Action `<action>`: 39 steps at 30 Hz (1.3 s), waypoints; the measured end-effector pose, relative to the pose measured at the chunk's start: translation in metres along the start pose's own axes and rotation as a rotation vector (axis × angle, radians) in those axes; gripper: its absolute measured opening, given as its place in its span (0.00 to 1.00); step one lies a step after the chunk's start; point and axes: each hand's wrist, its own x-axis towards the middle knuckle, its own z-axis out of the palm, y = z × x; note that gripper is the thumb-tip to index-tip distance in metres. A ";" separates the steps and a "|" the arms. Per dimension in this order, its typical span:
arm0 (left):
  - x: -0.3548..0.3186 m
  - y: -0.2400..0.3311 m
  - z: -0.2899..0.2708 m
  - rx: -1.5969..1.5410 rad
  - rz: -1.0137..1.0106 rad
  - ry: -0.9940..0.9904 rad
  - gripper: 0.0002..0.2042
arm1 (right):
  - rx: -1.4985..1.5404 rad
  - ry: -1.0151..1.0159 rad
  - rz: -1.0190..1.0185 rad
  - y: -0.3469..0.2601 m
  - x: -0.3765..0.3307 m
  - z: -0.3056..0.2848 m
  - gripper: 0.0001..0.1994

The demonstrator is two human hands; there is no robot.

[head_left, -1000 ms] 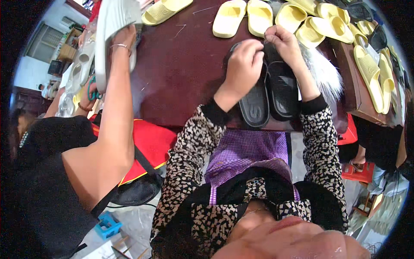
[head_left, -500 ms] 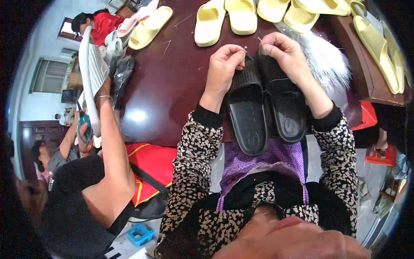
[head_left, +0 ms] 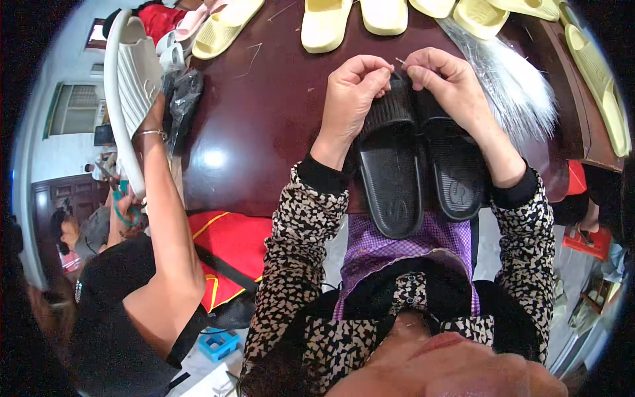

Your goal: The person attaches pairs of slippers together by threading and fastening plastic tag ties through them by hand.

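Observation:
A pair of black slide sandals lies side by side at the table's near edge, the left slide (head_left: 391, 178) and the right slide (head_left: 454, 173) with their heels toward me. Over the toe of the left one, my left hand (head_left: 357, 89) is closed in a pinch. My right hand (head_left: 450, 83) pinches a thin pale strand (head_left: 400, 61), whose end points at the left fingertips. Whether the left fingers grip that same strand is too small to make out. The toe of the right slide is partly hidden by my right hand.
A bundle of thin white plastic strands (head_left: 512, 86) lies right of my hands on the dark red table (head_left: 264, 145). Several yellow slides (head_left: 327, 26) line its far side. At left, a co-worker's raised arm (head_left: 169, 218) holds a white slide (head_left: 126, 99); black slides in plastic (head_left: 182, 99) lie near it.
My hands have come closer together, the left moving right, still pinching above the black slides. The view has shifted slightly. The co-worker's white slide has moved up and left in view.

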 end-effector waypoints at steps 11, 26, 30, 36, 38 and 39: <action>-0.001 -0.004 -0.001 0.065 0.034 -0.020 0.06 | -0.052 0.004 0.001 0.003 -0.002 0.004 0.07; 0.004 -0.006 -0.008 0.028 -0.017 -0.064 0.06 | -0.081 -0.008 -0.011 0.005 0.001 0.005 0.06; 0.003 -0.008 -0.010 0.019 -0.025 -0.084 0.06 | -0.095 -0.007 0.010 0.005 0.000 0.007 0.06; 0.003 -0.009 -0.010 0.044 -0.020 -0.088 0.06 | -0.103 -0.001 0.011 0.006 0.000 0.008 0.05; 0.003 -0.005 -0.009 0.078 -0.015 -0.082 0.06 | -0.112 -0.019 0.017 0.004 0.001 0.010 0.05; 0.002 -0.003 -0.010 0.078 -0.007 -0.075 0.06 | -0.117 -0.013 0.020 0.002 0.002 0.011 0.05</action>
